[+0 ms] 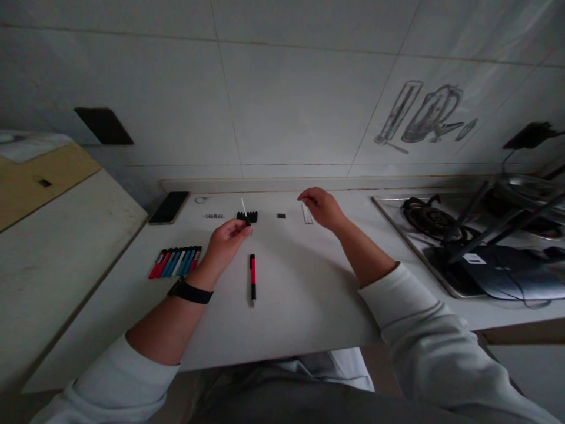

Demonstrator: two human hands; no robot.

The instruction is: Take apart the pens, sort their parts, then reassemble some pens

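just beyond the slim red-and-black plastic pen (pixel 253 281), the left hand (pixel 227 238) pinches a small black plastic piece (pixel 248 222) with a thin white rod (pixel 244 206); right of that pen, the right hand (pixel 321 207) is nearest the loose whitish sticks (pixel 308 216), long axes pointing away, its grip too dim to tell.

Clockwise directions run from the middle of the view: the slim red-and-black click pen (pixel 253 274) at seven o'clock looks like smooth plastic with a metallic tip. At eight, the row of slender red, blue and white pen barrels (pixel 176 262) looks like hard, smooth plastic; the black wristband (pixel 196 292) is matt. At nine, the small silvery coiled springs (pixel 215 216) look like metal wire, and the flat black rectangular phone (pixel 170 208) has a smooth, glassy face. At three, the silvery rectangular hob (pixel 397 227) looks like reflective metal. The light grey sleeve (pixel 424 330) at four is soft, creased, matt cloth. The large grey wall tiles (pixel 291 106) at twelve are smooth, faintly glossy.
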